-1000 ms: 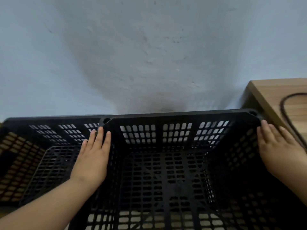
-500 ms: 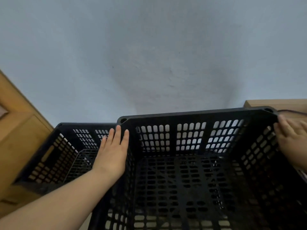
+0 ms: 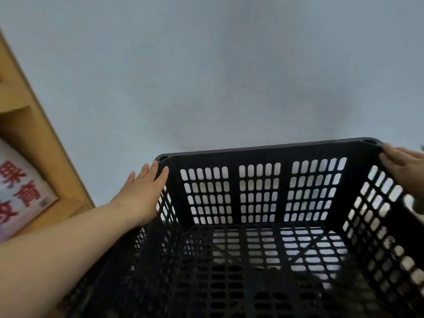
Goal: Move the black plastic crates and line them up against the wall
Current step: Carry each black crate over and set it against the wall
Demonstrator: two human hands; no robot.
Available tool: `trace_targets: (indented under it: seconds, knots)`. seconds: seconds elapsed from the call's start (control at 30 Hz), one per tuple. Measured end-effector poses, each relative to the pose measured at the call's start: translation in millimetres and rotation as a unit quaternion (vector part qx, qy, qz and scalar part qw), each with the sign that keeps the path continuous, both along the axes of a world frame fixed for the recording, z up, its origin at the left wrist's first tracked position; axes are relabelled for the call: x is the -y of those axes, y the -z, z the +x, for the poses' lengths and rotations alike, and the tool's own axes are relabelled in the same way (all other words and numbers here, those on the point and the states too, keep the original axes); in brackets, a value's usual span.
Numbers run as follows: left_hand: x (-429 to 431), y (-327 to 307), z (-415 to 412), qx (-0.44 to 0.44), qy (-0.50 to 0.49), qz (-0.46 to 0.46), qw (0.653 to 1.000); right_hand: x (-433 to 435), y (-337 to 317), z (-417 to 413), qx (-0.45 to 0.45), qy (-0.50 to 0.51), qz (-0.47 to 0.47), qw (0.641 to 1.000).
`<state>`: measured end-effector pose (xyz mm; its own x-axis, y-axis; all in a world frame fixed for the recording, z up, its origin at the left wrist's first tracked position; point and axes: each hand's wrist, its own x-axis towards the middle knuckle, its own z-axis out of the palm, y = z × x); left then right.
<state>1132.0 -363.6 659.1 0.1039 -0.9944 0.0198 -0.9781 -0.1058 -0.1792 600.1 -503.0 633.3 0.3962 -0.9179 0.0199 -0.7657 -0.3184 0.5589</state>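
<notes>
Nearest the camera is the black plastic crate with slotted lattice walls and floor (image 3: pixel 263 226), open side up, filling the lower middle and right of the head view. Pale wall shows through its far slots and floor slots, so its underside appears clear of any surface, though what lies beneath cannot be seen.

On the crate's left wall lies the left hand (image 3: pixel 140 193), reaching in along a bare forearm (image 3: pixel 57 246). The palm is flat against the outside of that wall near the far left corner, with the fingers (image 3: pixel 152 172) straight and together, their tips at the rim. The hand presses rather than curls around anything.

At the crate's far right corner is the right hand (image 3: pixel 405 166), partly cut by the frame edge. Its fingertips rest on the rim beside the corner hole; whether the fingers wrap under the rim cannot be told.

Left of the crate and further back stands a light wooden shelf unit (image 3: pixel 34 138), holding a white package with red printed characters (image 3: pixel 20 191).

Beyond the crate's far rim rises the plain pale grey-blue wall (image 3: pixel 206 76), with a soft shadow across its middle.
</notes>
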Motion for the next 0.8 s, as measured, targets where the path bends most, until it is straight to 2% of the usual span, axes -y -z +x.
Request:
trace_targets:
  seconds: [0.03, 0.07, 0.1, 0.17, 0.23, 0.33, 0.53, 0.8]
  knots:
    - [3, -9, 9, 0.008, -0.007, -0.001, 1.0, 5, -10, -1, 0.028, 0.017, 0.04, 0.999]
    - [7, -17, 18, 0.017, -0.013, -0.006, 1.0, 4, -18, 11, 0.028, 0.012, 0.031, 0.999]
    - [10, -25, 28, 0.027, -0.019, -0.008, 0.999, -2, -28, 34, 0.013, 0.023, 0.029, 0.999]
    - [16, -39, 51, 0.043, -0.033, -0.014, 0.998, -21, -68, 95, -0.023, 0.105, 0.057, 0.993]
    - [22, -52, 76, 0.055, -0.047, -0.012, 0.997, -27, -83, 133, 0.018, 0.09, 0.011, 0.996]
    - [29, -62, 120, 0.069, -0.06, -0.005, 0.996, -19, -90, 180, 0.036, 0.09, 0.039, 0.995]
    - [40, -55, 202, 0.058, -0.079, 0.023, 0.995, 3, -66, 262, 0.065, 0.062, 0.072, 0.993]
    - [78, -18, 309, 0.028, -0.033, 0.073, 0.996, 13, -23, 358, 0.09, 0.073, 0.086, 0.99]
